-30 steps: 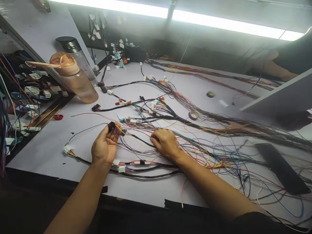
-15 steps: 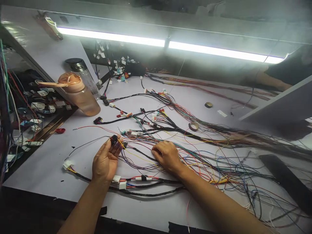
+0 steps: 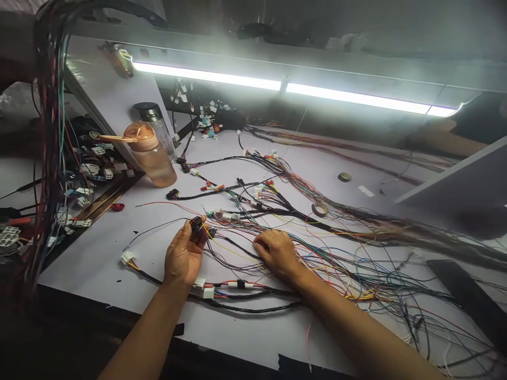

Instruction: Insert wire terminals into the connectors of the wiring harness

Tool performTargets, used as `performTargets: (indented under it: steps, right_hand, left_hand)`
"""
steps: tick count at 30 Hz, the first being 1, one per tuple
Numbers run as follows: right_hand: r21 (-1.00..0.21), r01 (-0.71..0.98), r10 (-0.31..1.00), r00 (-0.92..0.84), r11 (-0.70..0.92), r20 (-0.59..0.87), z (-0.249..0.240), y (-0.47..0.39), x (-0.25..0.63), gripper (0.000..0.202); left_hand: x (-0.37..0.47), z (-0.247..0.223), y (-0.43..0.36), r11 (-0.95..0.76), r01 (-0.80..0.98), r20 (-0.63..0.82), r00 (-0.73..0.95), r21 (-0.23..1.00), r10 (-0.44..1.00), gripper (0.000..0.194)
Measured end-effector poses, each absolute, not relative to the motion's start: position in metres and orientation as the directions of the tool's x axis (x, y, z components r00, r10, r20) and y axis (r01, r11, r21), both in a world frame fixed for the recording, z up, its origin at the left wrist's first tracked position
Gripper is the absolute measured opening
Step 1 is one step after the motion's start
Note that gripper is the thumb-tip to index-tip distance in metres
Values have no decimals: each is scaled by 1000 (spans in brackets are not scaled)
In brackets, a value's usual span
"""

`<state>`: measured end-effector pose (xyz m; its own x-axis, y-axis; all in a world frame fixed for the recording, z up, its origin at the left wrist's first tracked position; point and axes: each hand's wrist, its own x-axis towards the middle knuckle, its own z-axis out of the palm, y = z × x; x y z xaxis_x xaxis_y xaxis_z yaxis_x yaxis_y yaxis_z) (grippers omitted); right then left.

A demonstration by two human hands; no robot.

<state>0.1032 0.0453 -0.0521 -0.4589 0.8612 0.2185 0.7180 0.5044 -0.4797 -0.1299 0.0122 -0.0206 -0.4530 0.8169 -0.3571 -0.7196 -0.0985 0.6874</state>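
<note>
My left hand (image 3: pixel 182 258) is closed around a black connector (image 3: pixel 196 224), held just above the table between thumb and fingers. Yellow, purple and dark wires (image 3: pixel 216 254) run out of it towards the right. My right hand (image 3: pixel 279 253) lies on the loose wires with its fingers curled in; whatever is between them is hidden. Between the hands is another small black connector (image 3: pixel 213 233) on a sleeved branch. Nearer me, a black-sleeved cable (image 3: pixel 253 310) and white connectors (image 3: pixel 208 293) lie below the left wrist.
A bundled wire harness (image 3: pixel 317 221) stretches across the table, with tape rolls (image 3: pixel 319 209) beside it. At the left stand a peach-lidded bottle (image 3: pixel 154 161) and a clear bottle (image 3: pixel 160 124). Wires hang at far left (image 3: pixel 51 132). A lit tube (image 3: pixel 206 75) spans the back.
The view has swung left, so the table and bottles sit further right, and hanging wires show more at the left. Both hands keep nearly the same place on the table.
</note>
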Motion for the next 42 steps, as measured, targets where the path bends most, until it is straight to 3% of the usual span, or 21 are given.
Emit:
performTargets:
  steps: [4, 11, 15, 21, 27, 32, 42]
  right_hand:
    - [-449, 709, 829, -538, 543, 153, -30, 56, 97, 7]
    - [-349, 610, 697, -678, 711, 234, 12, 104, 10, 23]
    - [-207, 639, 667, -735, 741, 119, 9, 141, -54, 26]
    - [-138, 644, 655, -754, 752, 53, -7, 176, -91, 21]
    - [-197, 508, 530, -844, 839, 80, 4, 176, -65, 22]
    - [-304, 238, 327, -901, 922, 286, 5, 170, -21, 13]
    - [-254, 280, 364, -844, 926, 395, -7, 159, 15, 15]
  left_hand:
    - [-129, -18, 14, -122, -774, -390, -441, 622, 809, 16]
    - [-131, -16, 16, -139, -811, -389, -414, 569, 823, 21]
    - [-136, -21, 18, -173, -821, -383, -426, 543, 819, 18]
    - [-139, -24, 20, -192, -812, -388, -453, 551, 803, 14]
    - [-142, -25, 20, -242, -761, -350, -523, 602, 777, 16]
    - [-143, -21, 16, -294, -735, -301, -560, 611, 772, 23]
    - [-141, -16, 14, -263, -692, -229, -533, 672, 815, 31]
